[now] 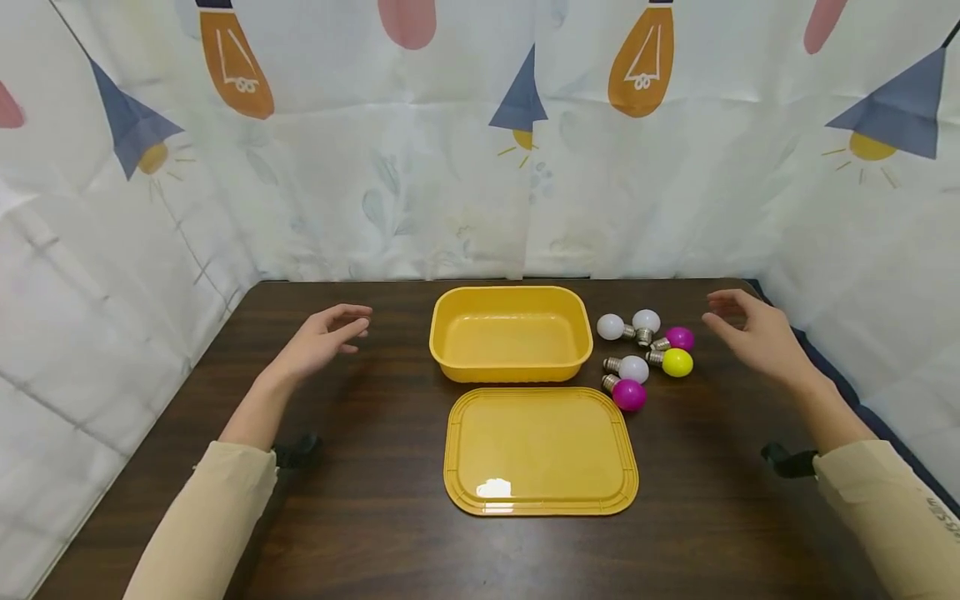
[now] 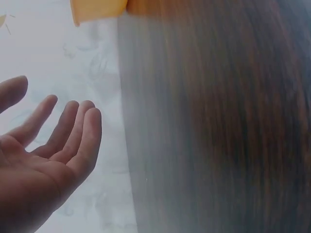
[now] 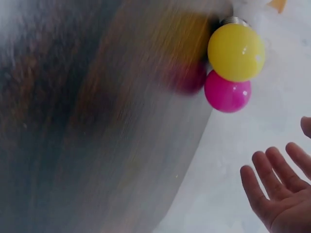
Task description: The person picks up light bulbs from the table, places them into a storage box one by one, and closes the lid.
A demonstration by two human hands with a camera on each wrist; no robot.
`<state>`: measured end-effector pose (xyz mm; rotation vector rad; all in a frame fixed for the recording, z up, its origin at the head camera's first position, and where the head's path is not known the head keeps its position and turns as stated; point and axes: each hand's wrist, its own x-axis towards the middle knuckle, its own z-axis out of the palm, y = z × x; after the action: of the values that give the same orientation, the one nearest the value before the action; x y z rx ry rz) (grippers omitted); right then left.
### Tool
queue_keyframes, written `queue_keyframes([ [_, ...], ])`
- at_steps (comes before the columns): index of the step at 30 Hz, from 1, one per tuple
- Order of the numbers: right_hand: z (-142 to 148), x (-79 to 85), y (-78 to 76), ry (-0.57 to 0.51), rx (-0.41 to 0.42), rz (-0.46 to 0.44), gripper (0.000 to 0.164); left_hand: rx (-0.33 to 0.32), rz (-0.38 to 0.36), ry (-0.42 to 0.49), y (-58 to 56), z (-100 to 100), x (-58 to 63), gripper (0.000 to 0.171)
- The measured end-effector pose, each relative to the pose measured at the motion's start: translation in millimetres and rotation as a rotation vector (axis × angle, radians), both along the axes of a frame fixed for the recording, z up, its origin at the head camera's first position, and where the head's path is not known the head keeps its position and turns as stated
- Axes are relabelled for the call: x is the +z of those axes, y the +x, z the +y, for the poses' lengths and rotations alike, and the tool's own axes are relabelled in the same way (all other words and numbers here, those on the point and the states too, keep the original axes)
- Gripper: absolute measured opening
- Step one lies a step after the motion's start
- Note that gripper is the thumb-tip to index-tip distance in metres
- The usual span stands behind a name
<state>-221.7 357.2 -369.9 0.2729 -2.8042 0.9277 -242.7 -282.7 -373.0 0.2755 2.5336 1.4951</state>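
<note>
My left hand point(image 1: 324, 337) hovers over the table's left side, fingers loosely bent, holding nothing. To its right stands a yellow plastic box point(image 1: 512, 367) without a cover on it. A flat yellow lid point(image 1: 542, 450) lies just in front of the box. On the right, my right hand point(image 1: 753, 329) is held in the air with relaxed fingers and nothing in them. Nearest to it are a magenta bulb point(image 1: 680, 337) and a yellow bulb point(image 1: 677, 362). White bulbs point(image 1: 611, 327) and another magenta bulb point(image 1: 629, 395) lie between them and the box.
The dark wooden table point(image 1: 360, 517) ends at a patterned white curtain point(image 1: 465, 192) at the back and sides. A dark strap point(image 1: 787, 460) sits at the right wrist and another strap point(image 1: 298, 450) at the left.
</note>
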Motion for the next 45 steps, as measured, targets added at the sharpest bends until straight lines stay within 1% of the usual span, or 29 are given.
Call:
queue_keyframes([
  [5, -7, -1.1, 5.2, -0.034, -0.027, 0.009, 0.049, 0.007, -0.027, 0.087, -1.3, 6, -4.0, 0.055],
  [10, -14, -2.0, 8.1, -0.049, -0.043, 0.026, 0.047, 0.014, -0.05, 0.137, -4.4, 15, -6.9, 0.055],
  [15, -21, -3.1, 10.2, -0.085, -0.023, 0.048, 0.041, 0.031, -0.085, 0.186, -5.9, 25, -11.2, 0.054],
  [18, -25, -3.8, 12.5, -0.113, -0.007, 0.032, 0.039, 0.032, -0.107, 0.205, -6.9, 31, -14.1, 0.054],
  [22, -29, -5.1, 16.2, -0.124, -0.009, 0.011, 0.039, 0.029, -0.137, 0.244, -8.4, 39, -15.8, 0.055],
  [28, -36, -8.6, 21.3, -0.211, 0.018, -0.031, 0.036, 0.026, -0.183, 0.337, -9.7, 49, -15.3, 0.055],
  [33, -45, -11.7, 25.9, -0.221, 0.011, -0.052, 0.036, 0.044, -0.205, 0.398, -11.5, 56, -20.2, 0.055],
  [36, -48, -13.6, 29.1, -0.213, 0.025, -0.047, 0.035, 0.052, -0.217, 0.408, -10.6, 61, -20.1, 0.055],
  [45, -57, -14.1, 38.4, -0.235, 0.064, -0.051, 0.032, 0.032, -0.231, 0.387, -7.6, 74, -15.8, 0.054],
])
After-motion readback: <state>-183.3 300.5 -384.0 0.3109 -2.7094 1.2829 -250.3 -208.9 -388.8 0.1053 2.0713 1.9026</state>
